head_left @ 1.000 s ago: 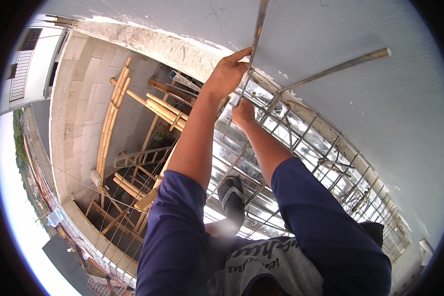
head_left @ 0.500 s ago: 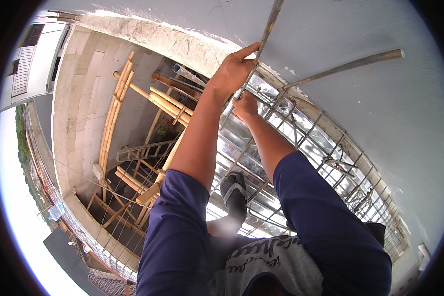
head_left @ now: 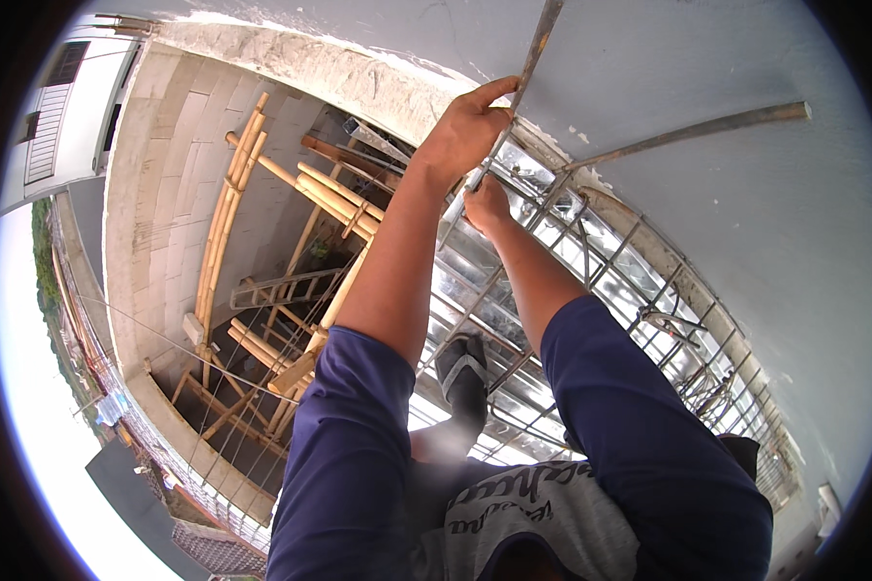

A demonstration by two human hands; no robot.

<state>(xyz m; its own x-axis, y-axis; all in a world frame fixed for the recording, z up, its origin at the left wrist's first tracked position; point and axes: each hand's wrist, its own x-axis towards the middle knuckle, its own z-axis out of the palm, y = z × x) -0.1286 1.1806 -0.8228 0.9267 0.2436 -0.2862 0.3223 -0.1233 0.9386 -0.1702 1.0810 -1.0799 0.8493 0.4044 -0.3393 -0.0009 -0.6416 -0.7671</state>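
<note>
A long steel bar [head_left: 541, 44] slants up along the grey wall from the mesh. My left hand [head_left: 465, 136] is closed around it, index finger laid along its side. Just below, my right hand [head_left: 488, 205] is closed at what appears to be the lower part of the same bar, thumb on top; its fingers are partly hidden. Under both hands lies a grid of steel reinforcing bars [head_left: 610, 259] over shiny metal sheeting [head_left: 455, 283]. A second bent bar [head_left: 693, 133] sticks out from the mesh edge, to the right of my hands.
My foot in a dark sandal [head_left: 463, 363] stands on the mesh. To the left is a deep opening with bamboo poles [head_left: 225, 218], a ladder-like frame [head_left: 286, 290] and a block wall [head_left: 165, 203]. A grey wall [head_left: 765, 223] rises along the right. Tangled wire or cable [head_left: 673, 324] lies on the mesh.
Both hands and the bar have shifted slightly to the right in the picture, and my right hand's grip looks little changed. The view has moved a little too.
</note>
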